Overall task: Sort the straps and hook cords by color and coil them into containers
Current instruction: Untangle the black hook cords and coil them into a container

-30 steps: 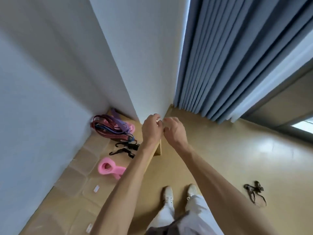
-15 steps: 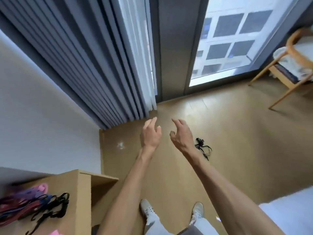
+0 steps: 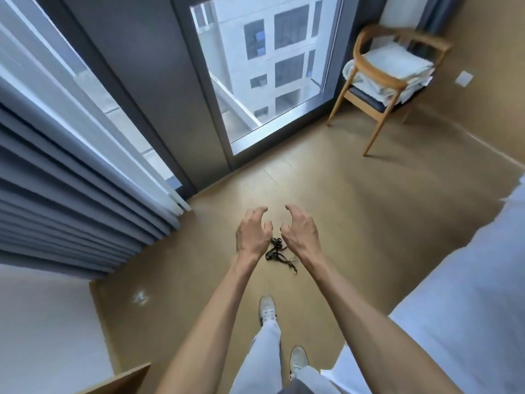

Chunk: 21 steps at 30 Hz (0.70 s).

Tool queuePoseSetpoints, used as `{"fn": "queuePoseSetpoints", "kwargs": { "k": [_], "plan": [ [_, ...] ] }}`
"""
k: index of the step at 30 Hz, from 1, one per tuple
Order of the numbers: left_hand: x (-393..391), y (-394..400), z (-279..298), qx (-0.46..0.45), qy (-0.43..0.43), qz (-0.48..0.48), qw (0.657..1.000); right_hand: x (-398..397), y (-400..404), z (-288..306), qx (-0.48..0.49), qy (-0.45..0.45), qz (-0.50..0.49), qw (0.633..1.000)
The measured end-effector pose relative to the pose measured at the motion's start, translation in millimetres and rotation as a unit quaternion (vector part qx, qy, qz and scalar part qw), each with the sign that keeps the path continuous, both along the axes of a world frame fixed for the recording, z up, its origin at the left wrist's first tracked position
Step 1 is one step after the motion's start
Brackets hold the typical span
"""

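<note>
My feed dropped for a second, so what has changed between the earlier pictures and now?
The person turned away from the shelf of colored straps, now out of view, toward the window. The left hand and right hand parted from each other and now hover, loosely curled and holding nothing, over the black hook cord. The cord stays untouched on the floor.

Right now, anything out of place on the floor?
Yes: a black cord lies tangled on the bare floor, in no container. Both hands, left and right, hover over it, holding nothing.
</note>
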<state>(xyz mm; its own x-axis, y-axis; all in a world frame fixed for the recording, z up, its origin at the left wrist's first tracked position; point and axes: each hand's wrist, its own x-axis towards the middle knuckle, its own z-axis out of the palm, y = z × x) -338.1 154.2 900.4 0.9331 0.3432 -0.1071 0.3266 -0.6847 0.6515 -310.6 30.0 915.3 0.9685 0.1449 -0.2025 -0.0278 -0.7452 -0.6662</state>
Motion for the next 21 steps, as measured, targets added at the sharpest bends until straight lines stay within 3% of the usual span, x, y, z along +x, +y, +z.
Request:
{"fn": "queuePoseSetpoints", "kwargs": {
  "k": [9, 16, 21],
  "plan": [
    [115, 1, -83, -0.011, 0.076, -0.050, 0.996, 97, 7, -82, -0.010, 0.097, -0.056, 0.994],
    [162, 0, -160, -0.020, 0.153, -0.025, 0.988, 158, -4, -144, -0.037, 0.148, -0.066, 0.986],
    [179, -9, -249, 0.011, 0.182, -0.019, 0.983, 181, -10, -236, -0.057, 0.178, -0.060, 0.981]
  ]
}}
